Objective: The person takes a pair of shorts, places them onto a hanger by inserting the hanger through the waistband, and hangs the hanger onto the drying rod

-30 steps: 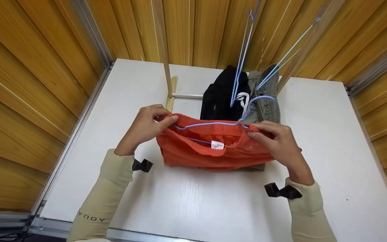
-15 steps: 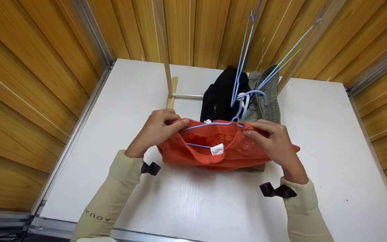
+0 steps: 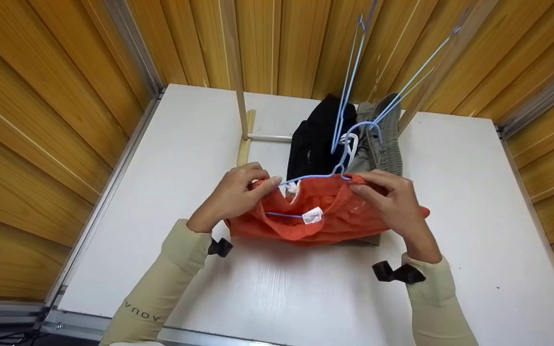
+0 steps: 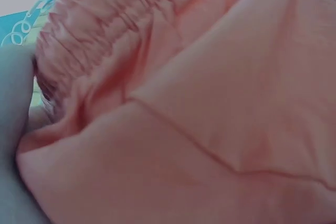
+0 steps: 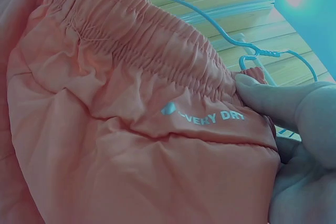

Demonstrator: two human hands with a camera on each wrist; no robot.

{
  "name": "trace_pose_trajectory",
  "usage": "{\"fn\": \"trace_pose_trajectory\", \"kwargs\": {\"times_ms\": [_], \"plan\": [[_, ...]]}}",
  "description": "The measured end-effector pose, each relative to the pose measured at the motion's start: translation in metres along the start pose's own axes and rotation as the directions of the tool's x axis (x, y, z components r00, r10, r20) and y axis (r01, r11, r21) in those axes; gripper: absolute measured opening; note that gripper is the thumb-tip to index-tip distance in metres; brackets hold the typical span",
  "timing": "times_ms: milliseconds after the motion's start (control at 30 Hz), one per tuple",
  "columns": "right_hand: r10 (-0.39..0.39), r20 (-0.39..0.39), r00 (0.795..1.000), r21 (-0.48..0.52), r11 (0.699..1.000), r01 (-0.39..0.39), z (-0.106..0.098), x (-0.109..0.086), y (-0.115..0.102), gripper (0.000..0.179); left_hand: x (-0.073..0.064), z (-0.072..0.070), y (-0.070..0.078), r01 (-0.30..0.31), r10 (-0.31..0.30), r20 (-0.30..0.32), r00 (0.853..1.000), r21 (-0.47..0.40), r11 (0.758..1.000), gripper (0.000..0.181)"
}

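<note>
Orange-red shorts [image 3: 306,233] with a gathered elastic waistband hang between my hands in the head view, the waist opening upward and a white label inside. A blue wire hanger [image 3: 313,176] sits partly inside the waist, its hook sticking up above it. At the waistband's left side, my left hand [image 3: 236,194] pinches the cloth, thumb on top close to the hanger's shoulder. My right hand [image 3: 390,199] grips the waistband on the right, beside the hook's base. White lettering on the shorts [image 5: 147,114] shows in the right wrist view. Cloth hides the hanger's right end.
Behind the shorts lie black clothing [image 3: 313,139] with a white drawstring and grey-green clothing [image 3: 387,149]. Two more blue hangers [image 3: 344,96] hang from above between wooden uprights [image 3: 236,72]. The white table [image 3: 238,293] is bounded by wood-panelled walls.
My left hand has moved right and slightly down along the waistband. The hanger hook has shifted up and a little left, and a white drawstring now shows near my left thumb.
</note>
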State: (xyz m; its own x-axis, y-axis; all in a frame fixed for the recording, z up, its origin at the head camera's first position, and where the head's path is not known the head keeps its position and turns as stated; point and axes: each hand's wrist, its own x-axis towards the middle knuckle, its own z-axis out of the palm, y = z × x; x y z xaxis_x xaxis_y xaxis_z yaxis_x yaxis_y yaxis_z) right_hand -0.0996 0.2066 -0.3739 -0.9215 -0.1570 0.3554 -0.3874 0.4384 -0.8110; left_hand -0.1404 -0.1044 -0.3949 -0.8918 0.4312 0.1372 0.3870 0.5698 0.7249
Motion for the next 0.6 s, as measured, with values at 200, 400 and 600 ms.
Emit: {"fn": "trace_pose_trajectory", "kwargs": {"times_ms": [200,400,600], "plan": [[-0.001,0.006,1.0,0.006,1.0,0.001,-0.001,0.0,0.002,0.022,-0.002,-0.003,-0.004,-0.116,0.122,0.071,0.99,-0.079,0.99,0.029],[0.014,0.032,0.999,0.02,1.0,-0.014,-0.005,0.0,0.004,0.024,-0.003,-0.003,-0.005,-0.132,0.139,0.127,0.982,-0.064,0.989,0.028],[0.053,0.044,0.998,0.02,0.998,-0.054,-0.011,-0.002,0.005,0.026,-0.006,-0.004,-0.006,-0.1,0.105,0.098,0.99,-0.056,0.993,0.029]]}}
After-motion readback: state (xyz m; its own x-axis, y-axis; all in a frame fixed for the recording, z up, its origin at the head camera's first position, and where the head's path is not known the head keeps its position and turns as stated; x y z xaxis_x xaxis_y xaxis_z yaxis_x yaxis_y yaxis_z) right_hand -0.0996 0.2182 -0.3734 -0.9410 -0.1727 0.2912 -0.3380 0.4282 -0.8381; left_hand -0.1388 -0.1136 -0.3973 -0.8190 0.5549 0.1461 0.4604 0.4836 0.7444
